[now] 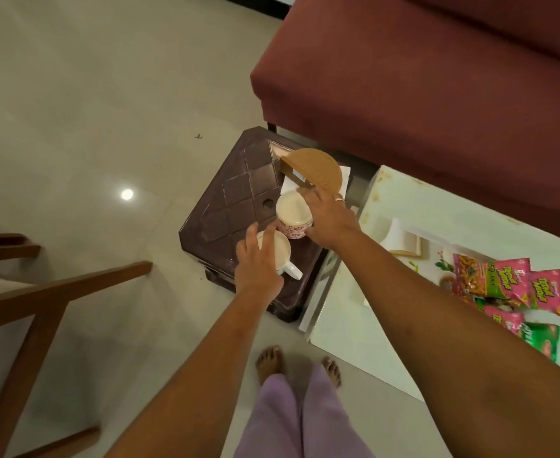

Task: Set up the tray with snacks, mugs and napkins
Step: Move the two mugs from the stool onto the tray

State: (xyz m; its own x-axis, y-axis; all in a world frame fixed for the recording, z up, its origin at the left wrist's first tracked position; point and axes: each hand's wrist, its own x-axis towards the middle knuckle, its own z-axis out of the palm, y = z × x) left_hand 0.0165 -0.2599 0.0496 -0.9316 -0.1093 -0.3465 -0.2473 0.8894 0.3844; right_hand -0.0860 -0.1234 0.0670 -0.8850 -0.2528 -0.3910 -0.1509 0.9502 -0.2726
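Note:
Two mugs stand on a dark brown plastic stool (pixel 239 193). My left hand (pixel 257 262) curls over the left side of the plain white mug (pixel 280 251), whose handle points right. My right hand (pixel 328 218) wraps the right side of the floral mug (pixel 292 214), one finger lying along its far rim. Behind the mugs stands a wooden half-round napkin holder (pixel 315 166) with white napkins (pixel 288 186) under it. On the white table to the right lies a flower-printed tray (pixel 435 256) holding several pink and green snack packets (pixel 490 279).
A maroon sofa (pixel 420 77) fills the far right behind the stool and the white table (pixel 338 325). A wooden chair frame (pixel 40 299) stands at the left. A folded white item (pixel 401 241) lies on the table. My bare feet are on the pale tiled floor.

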